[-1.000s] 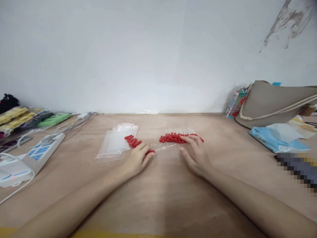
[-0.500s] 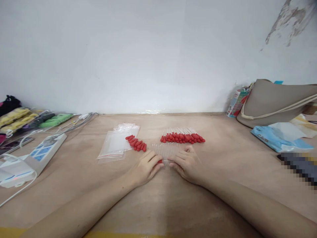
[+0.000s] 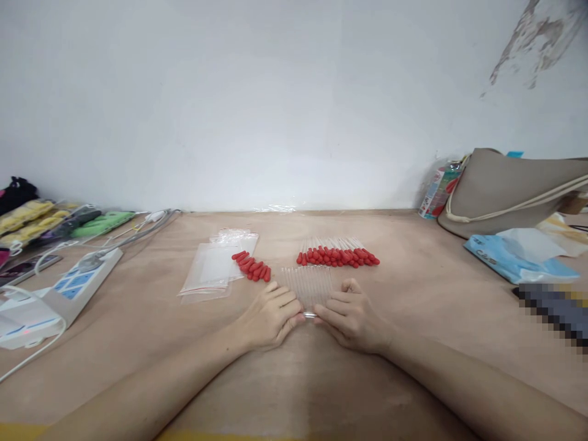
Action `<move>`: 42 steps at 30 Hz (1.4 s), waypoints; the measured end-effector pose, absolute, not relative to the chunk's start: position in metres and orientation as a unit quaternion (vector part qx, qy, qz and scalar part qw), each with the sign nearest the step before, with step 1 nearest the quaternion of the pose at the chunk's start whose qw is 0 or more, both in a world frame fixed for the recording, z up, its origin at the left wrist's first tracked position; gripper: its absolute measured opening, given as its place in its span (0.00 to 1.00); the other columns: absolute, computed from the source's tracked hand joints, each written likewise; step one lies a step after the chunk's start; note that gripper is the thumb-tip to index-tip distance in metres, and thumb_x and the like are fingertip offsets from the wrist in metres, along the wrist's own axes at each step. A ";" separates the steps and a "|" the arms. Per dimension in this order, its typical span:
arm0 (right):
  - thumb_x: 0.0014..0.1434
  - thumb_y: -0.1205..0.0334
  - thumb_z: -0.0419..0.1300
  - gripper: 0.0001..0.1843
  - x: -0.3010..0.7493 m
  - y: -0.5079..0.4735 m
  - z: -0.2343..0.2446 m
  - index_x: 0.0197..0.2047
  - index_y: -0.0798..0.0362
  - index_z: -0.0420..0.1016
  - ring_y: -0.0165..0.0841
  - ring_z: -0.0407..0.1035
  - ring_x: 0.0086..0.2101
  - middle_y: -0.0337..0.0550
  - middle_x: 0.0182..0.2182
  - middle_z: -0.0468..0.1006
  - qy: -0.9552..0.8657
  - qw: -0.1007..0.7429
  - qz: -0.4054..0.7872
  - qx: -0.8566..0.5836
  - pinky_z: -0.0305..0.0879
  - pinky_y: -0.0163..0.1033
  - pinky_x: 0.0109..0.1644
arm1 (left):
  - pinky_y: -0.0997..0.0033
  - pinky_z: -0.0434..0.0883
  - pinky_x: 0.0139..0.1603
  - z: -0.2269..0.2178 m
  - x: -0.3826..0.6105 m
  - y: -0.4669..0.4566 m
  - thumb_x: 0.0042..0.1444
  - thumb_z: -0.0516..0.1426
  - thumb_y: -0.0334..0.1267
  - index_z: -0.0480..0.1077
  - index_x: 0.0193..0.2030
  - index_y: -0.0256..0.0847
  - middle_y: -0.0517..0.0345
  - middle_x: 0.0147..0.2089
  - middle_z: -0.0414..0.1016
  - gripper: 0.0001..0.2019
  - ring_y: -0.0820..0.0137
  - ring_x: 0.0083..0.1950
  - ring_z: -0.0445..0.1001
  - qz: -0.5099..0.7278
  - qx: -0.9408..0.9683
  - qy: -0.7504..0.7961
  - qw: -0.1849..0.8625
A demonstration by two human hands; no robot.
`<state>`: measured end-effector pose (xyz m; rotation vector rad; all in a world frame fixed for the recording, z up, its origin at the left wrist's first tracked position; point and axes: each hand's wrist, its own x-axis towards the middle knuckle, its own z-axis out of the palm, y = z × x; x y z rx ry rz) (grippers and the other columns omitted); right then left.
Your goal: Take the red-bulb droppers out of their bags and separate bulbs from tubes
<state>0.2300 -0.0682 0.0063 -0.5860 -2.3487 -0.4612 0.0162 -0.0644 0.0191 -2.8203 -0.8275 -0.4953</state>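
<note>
My left hand (image 3: 275, 315) is closed in a pinch; the red rubber bulb seen in it a moment ago is now covered by the fingers. From the other side, my right hand (image 3: 350, 317) pinches a clear glass dropper tube (image 3: 310, 315), a short shiny length of which shows between the two hands. Just beyond them several bare glass tubes (image 3: 307, 282) lie side by side. Loose red rubber bulbs (image 3: 252, 267) form a small pile beyond my left hand. Farther back lies a row of glass droppers (image 3: 337, 256) fitted with red bulbs.
Clear zip bags (image 3: 206, 272) lie left of the loose bulbs. A white power strip (image 3: 87, 282) with cables is at the left. To the right are a grey bag (image 3: 505, 190), a bottle (image 3: 438, 190) and a blue tissue pack (image 3: 514, 257). A wall rises behind the table.
Both hands have moved slightly toward me with the tube between them. Red no longer shows at my left fingertips. The things on the table lie as before.
</note>
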 end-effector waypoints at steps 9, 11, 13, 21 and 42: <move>0.59 0.67 0.52 0.08 0.240 -0.073 0.013 0.40 0.52 0.70 0.26 0.56 0.24 0.33 0.18 0.66 -0.893 0.316 -0.268 -0.175 0.47 0.38 0.36 | 0.66 0.55 0.35 0.022 0.012 -0.072 0.61 0.42 0.37 0.63 0.31 0.38 0.56 0.29 0.66 0.13 0.69 0.32 0.62 -0.166 -0.943 -0.285 0.039; 0.59 0.68 0.52 0.09 0.243 -0.074 0.013 0.41 0.52 0.70 0.26 0.56 0.24 0.32 0.18 0.65 -0.893 0.313 -0.276 -0.168 0.47 0.38 0.36 | 0.66 0.56 0.35 0.021 0.011 -0.073 0.61 0.42 0.37 0.63 0.32 0.39 0.56 0.29 0.66 0.13 0.69 0.32 0.62 -0.163 -0.945 -0.281 0.038; 0.58 0.69 0.52 0.10 0.249 -0.073 0.012 0.43 0.51 0.70 0.25 0.56 0.24 0.32 0.17 0.65 -0.891 0.313 -0.285 -0.165 0.47 0.38 0.37 | 0.66 0.57 0.35 0.020 0.007 -0.073 0.61 0.41 0.36 0.62 0.30 0.39 0.56 0.28 0.66 0.13 0.69 0.31 0.62 -0.168 -0.942 -0.288 0.029; 0.58 0.64 0.51 0.11 0.261 -0.054 0.009 0.41 0.54 0.73 0.29 0.65 0.28 0.41 0.26 0.76 -0.798 0.374 -0.212 -0.423 0.49 0.39 0.39 | 0.70 0.63 0.38 0.059 -0.021 -0.054 0.60 0.40 0.39 0.64 0.36 0.39 0.57 0.33 0.68 0.13 0.69 0.35 0.67 -0.309 -0.834 -0.452 -0.062; 0.57 0.64 0.48 0.11 0.242 -0.051 0.001 0.27 0.53 0.68 0.30 0.65 0.24 0.39 0.23 0.75 -0.792 0.235 -0.089 -0.557 0.42 0.38 0.32 | 0.72 0.64 0.32 0.056 -0.071 0.045 0.42 0.56 0.44 0.67 0.25 0.41 0.58 0.28 0.73 0.08 0.67 0.32 0.71 -0.209 -0.728 -0.651 -0.047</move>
